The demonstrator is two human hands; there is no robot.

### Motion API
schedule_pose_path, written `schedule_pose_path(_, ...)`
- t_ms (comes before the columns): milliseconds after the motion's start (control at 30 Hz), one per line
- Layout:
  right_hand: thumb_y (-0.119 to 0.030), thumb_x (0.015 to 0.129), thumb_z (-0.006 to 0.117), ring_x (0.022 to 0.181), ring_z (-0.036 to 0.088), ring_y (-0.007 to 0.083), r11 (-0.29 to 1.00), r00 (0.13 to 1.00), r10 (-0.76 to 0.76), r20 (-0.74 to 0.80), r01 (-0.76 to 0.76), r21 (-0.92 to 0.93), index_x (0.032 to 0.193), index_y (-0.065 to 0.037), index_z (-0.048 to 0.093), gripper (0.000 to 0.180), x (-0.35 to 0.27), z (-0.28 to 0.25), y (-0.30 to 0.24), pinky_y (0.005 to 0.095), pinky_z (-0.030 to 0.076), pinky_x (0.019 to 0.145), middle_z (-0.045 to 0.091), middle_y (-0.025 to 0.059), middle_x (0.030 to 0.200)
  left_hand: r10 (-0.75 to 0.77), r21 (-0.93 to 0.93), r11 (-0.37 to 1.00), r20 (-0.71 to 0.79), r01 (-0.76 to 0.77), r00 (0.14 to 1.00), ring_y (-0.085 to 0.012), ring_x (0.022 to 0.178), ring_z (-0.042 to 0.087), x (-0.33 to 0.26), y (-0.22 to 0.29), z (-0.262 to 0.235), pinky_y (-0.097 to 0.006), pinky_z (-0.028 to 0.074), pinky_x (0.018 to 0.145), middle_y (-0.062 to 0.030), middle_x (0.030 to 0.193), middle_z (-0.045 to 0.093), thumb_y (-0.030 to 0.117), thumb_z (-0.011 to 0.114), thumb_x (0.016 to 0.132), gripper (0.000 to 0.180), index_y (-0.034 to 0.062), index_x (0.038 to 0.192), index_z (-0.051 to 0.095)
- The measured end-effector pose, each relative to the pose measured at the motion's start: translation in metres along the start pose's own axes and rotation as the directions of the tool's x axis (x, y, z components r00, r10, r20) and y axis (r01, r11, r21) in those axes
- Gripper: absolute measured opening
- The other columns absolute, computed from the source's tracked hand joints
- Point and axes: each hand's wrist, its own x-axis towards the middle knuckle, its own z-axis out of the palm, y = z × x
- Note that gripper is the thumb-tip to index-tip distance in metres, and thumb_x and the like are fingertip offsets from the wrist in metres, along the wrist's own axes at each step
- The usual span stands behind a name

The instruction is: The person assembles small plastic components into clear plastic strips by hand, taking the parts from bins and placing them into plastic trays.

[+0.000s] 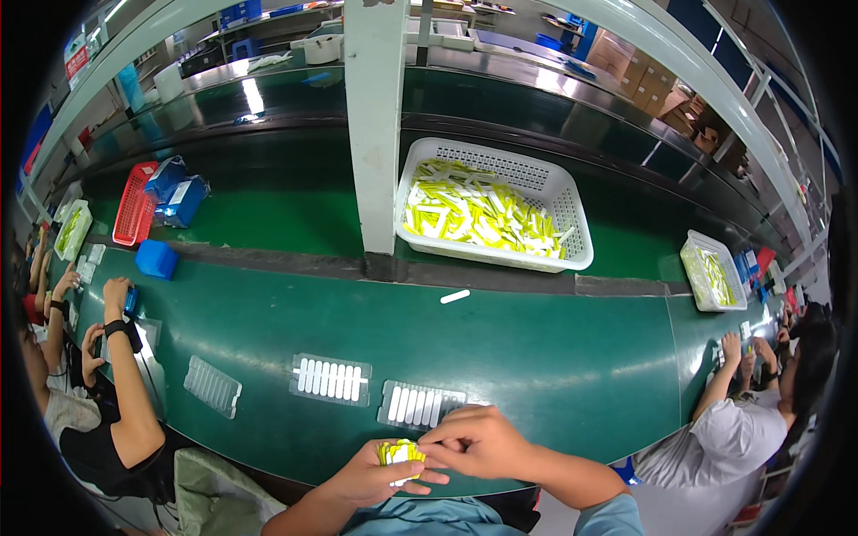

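Observation:
A bundle of short yellow-and-white sticks [401,454] rests in my left hand [362,473], whose fingers and thumb close around it near the table's front edge. My right hand [487,444] is at the right side of the bundle, thumb and fingers pinched together; what is between the fingertips is too small to tell. Just beyond my hands lies a clear plastic tray [384,413] with several white sticks side by side, its right end partly behind my right hand. To its left is a second clear tray [331,378] holding a row of white sticks.
A ribbed clear tray [213,387] lies farther left. One loose white stick [455,297] is on the green table [554,357]. Beyond it stand a white basket [579,256] of yellow-and-white sticks and a white post [374,134]. Co-workers sit at left and right.

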Motion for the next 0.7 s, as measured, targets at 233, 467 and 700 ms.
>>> schedule_pose_path(233, -0.009, 0.075, 0.082, 0.048, 0.05, 0.0133, 0.891, 0.931, -0.196, -0.308, 0.038, -0.453, 0.081, -0.009, 0.077, 0.008, -0.015, -0.017, 0.023, 0.0296, 0.035, 0.052, 0.057, -0.0024, 0.056, 0.109, -0.027, 0.993, -0.166, -0.115, 0.98, -0.0326, 0.106, 0.07, -0.013, 0.001, -0.014, -0.037, 0.062, 0.075, -0.0239, 0.124, 0.065, 0.009, 0.065, 0.096, 0.038, -0.0043, 0.13, 0.057)
schedule_pose_path(467, -0.005, 0.083, 0.077, 0.051, 0.052, 0.0123, 0.967, 0.959, 0.181, -0.218, -0.132, 0.22, 0.091, -0.004, 0.076, 0.009, -0.032, 0.012, 0.004, 0.0273, 0.039, 0.053, 0.056, 0.0012, 0.056, 0.06, 0.163, 0.985, -0.05, -0.051, 0.997, -0.035, 0.12, 0.063, -0.002, 0.008, 0.004, -0.042, 0.06, 0.089, -0.0206, 0.133, 0.061, 0.011, 0.06, 0.1, 0.041, -0.0057, 0.136, 0.052)
schedule_pose_path(700, -0.003, 0.088, 0.075, 0.057, 0.052, 0.0028, 0.809, 0.906, 0.39, -0.163, -0.253, 0.53, 0.094, -0.003, 0.077, 0.007, -0.031, 0.012, 0.0, 0.0221, 0.038, 0.051, 0.065, -0.0002, 0.066, -0.002, 0.113, 0.994, -0.005, 0.002, 1.0, -0.0332, 0.114, 0.067, -0.001, 0.012, 0.01, -0.04, 0.062, 0.084, -0.0206, 0.129, 0.063, 0.012, 0.059, 0.101, 0.039, -0.0058, 0.135, 0.053)
